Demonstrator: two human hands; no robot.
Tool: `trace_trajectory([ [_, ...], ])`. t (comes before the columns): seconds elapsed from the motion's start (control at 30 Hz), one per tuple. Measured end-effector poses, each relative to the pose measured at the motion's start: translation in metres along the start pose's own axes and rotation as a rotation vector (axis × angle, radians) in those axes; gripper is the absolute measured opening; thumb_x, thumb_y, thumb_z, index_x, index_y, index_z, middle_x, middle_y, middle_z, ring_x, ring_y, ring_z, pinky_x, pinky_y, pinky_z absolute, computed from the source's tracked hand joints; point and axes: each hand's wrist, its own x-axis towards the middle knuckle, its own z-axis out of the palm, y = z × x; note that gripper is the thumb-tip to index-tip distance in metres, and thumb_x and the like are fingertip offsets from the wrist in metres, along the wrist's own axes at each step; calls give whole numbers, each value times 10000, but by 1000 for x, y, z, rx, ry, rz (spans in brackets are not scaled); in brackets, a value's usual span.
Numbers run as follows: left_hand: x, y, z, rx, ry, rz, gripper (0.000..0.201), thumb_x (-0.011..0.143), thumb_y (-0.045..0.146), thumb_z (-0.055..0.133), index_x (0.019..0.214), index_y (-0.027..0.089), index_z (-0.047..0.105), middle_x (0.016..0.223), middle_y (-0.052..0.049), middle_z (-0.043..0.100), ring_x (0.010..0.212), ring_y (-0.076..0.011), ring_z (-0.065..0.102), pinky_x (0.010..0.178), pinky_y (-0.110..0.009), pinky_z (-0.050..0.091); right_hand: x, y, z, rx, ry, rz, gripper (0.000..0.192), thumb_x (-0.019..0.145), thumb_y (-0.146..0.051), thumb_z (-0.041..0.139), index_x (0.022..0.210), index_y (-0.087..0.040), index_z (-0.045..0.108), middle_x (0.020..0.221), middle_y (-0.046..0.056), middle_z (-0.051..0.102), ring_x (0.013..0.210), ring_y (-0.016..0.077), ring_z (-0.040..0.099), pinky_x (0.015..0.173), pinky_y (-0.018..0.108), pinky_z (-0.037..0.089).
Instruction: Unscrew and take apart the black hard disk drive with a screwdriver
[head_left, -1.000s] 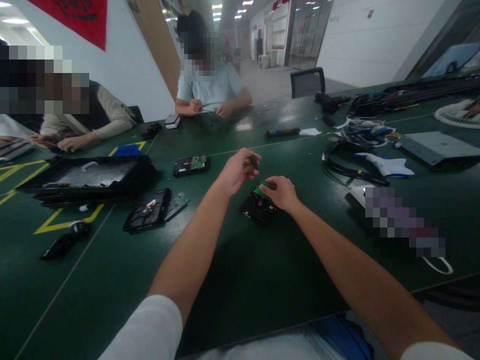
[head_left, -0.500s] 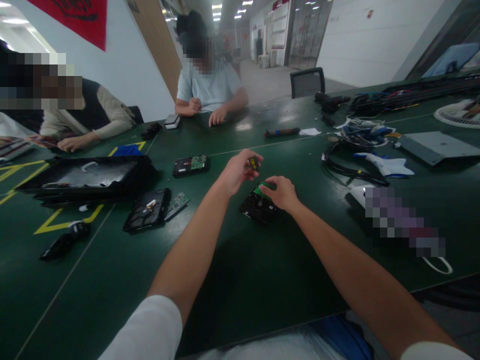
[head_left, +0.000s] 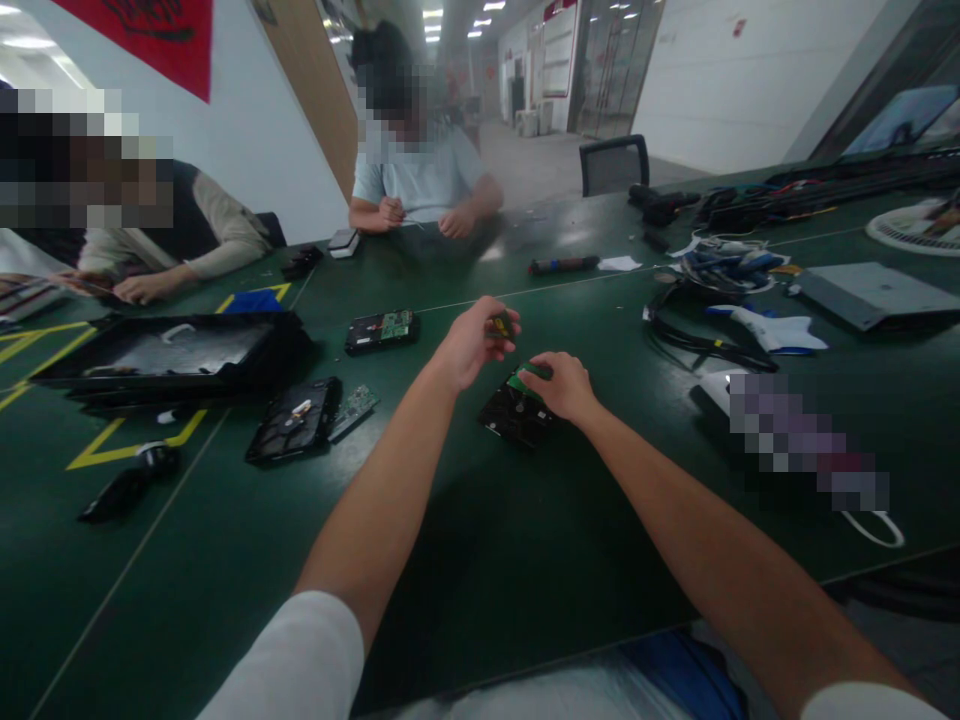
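Note:
My left hand (head_left: pixel 474 348) is closed around a small black-and-yellow tool (head_left: pixel 502 326), held just above and beyond a hard drive. Only the tool's end shows, and its tip cannot be made out. The black hard drive (head_left: pixel 510 415) lies on the table with a green circuit board (head_left: pixel 519 381) on its upper side. My right hand (head_left: pixel 566 385) grips the drive's right side, its thumb over the green board; the other fingertips are partly hidden.
Left of my arms lie another hard drive (head_left: pixel 381 330), a black drive casing (head_left: pixel 294 420), a loose circuit board (head_left: pixel 353 412) and a large black tray (head_left: pixel 172 350). On the right are cables (head_left: pixel 705 345), a glove (head_left: pixel 780 330) and a grey metal box (head_left: pixel 881 292). Two people sit across the table.
The black-and-yellow tool has turned slightly in my left hand, which has shifted a little. My right hand and the drive stay put. The person opposite has moved a hand.

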Motion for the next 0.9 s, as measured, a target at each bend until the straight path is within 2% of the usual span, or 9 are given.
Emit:
trace_trajectory([
  [0.13, 0, -1, 1, -32, -9, -21, 300, 891, 460, 604, 913, 171, 681, 918, -98, 745, 632, -159, 636, 539, -265, 452, 1, 0, 0, -10, -6, 1, 367, 1012, -551, 674, 1228, -275, 783, 1279, 84, 755, 1151, 295, 663, 931, 416, 489],
  [0.33, 0, 0, 2, 41, 9, 16, 338, 903, 441, 591, 909, 137, 738, 898, -80, 700, 586, -115, 578, 497, -241, 391, 2, 2, 1, -8, 0, -6, 359, 1008, -543, 687, 1229, -278, 785, 1267, 83, 762, 1141, 298, 675, 928, 419, 496],
  [0.47, -1, 1, 4, 16, -9, -17, 299, 890, 443, 611, 945, 161, 696, 896, -80, 726, 595, -143, 621, 510, -258, 421, 2, 2, 2, -7, 2, -11, 354, 1009, -543, 682, 1210, -271, 786, 1261, 85, 765, 1143, 306, 678, 935, 437, 501],
  [0.57, 0, 0, 4, -18, 3, -35, 303, 895, 463, 604, 908, 169, 677, 903, -93, 739, 610, -150, 629, 529, -264, 440, 2, 2, 3, -3, 7, -12, 358, 1006, -542, 686, 1215, -269, 783, 1266, 86, 766, 1153, 309, 678, 946, 444, 504],
  [0.67, 1, 0, 2, 11, 23, 2, 335, 900, 477, 592, 871, 162, 705, 907, -90, 724, 595, -130, 587, 514, -255, 412, 2, 2, 3, 4, 16, -12, 359, 998, -535, 701, 1222, -267, 784, 1276, 85, 769, 1157, 308, 683, 947, 437, 508],
  [0.77, 1, 0, 1, 45, 20, 19, 342, 896, 469, 603, 894, 154, 735, 911, -81, 706, 590, -119, 571, 503, -250, 393, 2, 2, 3, 6, 14, -7, 349, 994, -535, 708, 1219, -280, 787, 1287, 79, 767, 1159, 305, 685, 943, 431, 510],
  [0.9, 0, -1, 3, 16, 6, 2, 301, 888, 453, 626, 936, 166, 702, 915, -81, 723, 606, -138, 611, 513, -256, 413, 2, 1, 2, -3, 5, 5, 349, 1000, -543, 696, 1211, -280, 787, 1279, 84, 763, 1155, 301, 680, 939, 428, 506],
])
